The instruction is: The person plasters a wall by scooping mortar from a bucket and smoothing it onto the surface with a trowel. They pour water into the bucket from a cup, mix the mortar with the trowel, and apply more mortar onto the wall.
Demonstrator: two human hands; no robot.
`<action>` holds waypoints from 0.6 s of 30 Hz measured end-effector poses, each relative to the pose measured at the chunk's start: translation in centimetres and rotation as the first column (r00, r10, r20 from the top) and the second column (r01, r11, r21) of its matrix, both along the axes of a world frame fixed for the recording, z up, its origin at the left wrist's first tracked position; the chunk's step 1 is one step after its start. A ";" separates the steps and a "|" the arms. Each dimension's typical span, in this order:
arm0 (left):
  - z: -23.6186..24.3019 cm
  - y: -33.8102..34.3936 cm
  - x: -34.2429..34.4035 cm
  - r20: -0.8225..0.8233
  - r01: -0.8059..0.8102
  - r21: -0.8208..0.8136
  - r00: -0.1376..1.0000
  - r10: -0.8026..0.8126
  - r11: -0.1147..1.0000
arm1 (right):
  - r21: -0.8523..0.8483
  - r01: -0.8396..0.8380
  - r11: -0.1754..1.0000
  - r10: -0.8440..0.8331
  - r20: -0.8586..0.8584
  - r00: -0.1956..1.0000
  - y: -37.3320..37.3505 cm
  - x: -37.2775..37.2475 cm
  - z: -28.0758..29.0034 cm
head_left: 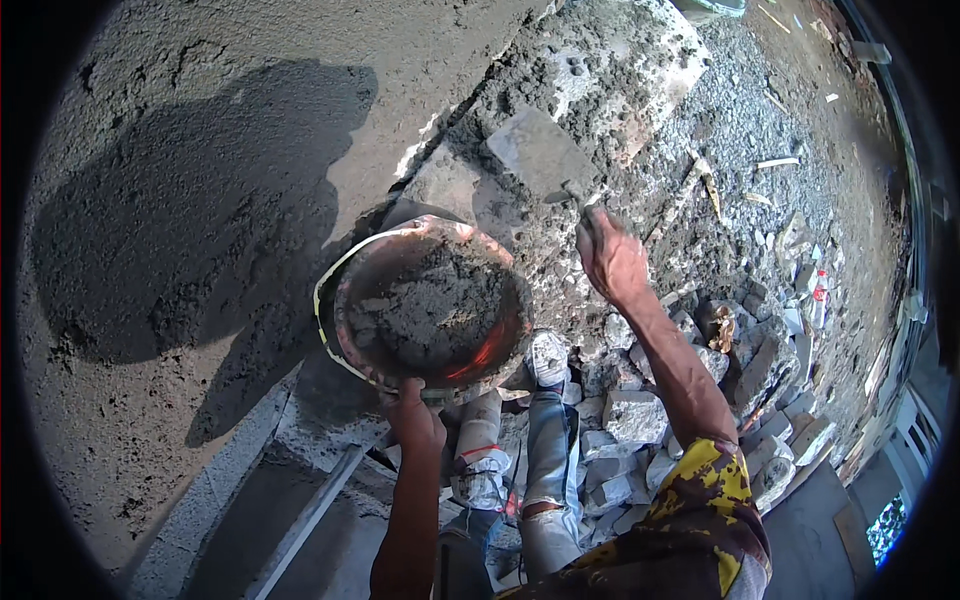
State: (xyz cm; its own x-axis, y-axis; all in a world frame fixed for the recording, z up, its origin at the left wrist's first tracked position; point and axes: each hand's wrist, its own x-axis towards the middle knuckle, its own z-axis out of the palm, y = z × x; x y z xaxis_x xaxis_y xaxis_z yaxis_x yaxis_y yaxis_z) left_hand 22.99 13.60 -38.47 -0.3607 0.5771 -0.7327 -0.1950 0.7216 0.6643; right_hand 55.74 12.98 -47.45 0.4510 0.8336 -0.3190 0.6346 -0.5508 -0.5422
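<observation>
A round, reddish bucket point(511, 268) with a pale rim holds a heap of wet grey mortar point(430, 305). My left hand point(415, 412) is closed on the near edge of its rim. Ahead and to the right, my right hand point(610, 258) is wrapped round the handle of a plastering trowel point(540, 150). The trowel's flat, rectangular grey blade points away to the far left, over mortar-strewn slabs. How far the blade is above them I cannot tell. The bucket hides what it rests on.
A rough mortar-coated wall point(240, 60) fills the left side, with a dark shadow on it. Broken blocks point(635, 415) are piled around my feet point(548, 357). Gravel point(790, 170) spreads to the right. A straight metal bar point(315, 520) lies at the lower left.
</observation>
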 end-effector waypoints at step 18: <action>-2.2 -1.7 -3.2 0.063 0.031 0.068 0.997 -0.036 0.997 | -0.068 0.562 0.825 -0.562 -0.211 0.800 18.1 -5.8 -10.5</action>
